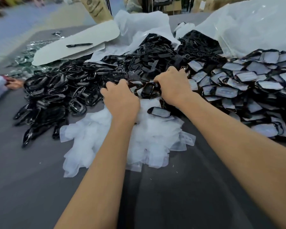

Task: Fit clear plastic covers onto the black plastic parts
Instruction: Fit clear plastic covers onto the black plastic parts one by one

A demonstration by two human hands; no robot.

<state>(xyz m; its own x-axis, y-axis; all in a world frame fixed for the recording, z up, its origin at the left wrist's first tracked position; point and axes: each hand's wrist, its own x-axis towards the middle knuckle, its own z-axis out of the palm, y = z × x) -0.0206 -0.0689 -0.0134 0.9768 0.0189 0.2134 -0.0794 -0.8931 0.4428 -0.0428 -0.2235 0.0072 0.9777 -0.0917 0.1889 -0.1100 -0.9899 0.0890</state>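
Far left edge of the dark grey tabletop [31,171]: someone else's hand [15,83] just in view, beside a clear bag. Left-centre: heap of bare glossy black plastic frame parts [53,95], uncovered. Behind it, a pale grey card sheet [76,45] with a black marker pen [79,45] lying on it.

Near-centre: loose pile of clear plastic covers [116,144], directly under both forearms.

Left hand [120,98]: palm down, fingers curled at the near edge of the central black heap. Looks to be pinching something small there; can't tell what, knuckles hide it.

Between the hands: one black plastic part [149,88], long axis roughly toward/away from the person, touching the right hand's fingertips. Right hand [172,85] is nearer to it, palm down, fingers curled down over its right edge, apparently gripping it.

Just below: one covered part [160,112] lying on the clear covers.

Right side to the right edge: big heap of finished parts with covers fitted [246,90]; white plastic bags [248,25] behind at the far edge.

Judgement: step is picking up a bare part; a cover must then come from the near pile, closer to the left hand.
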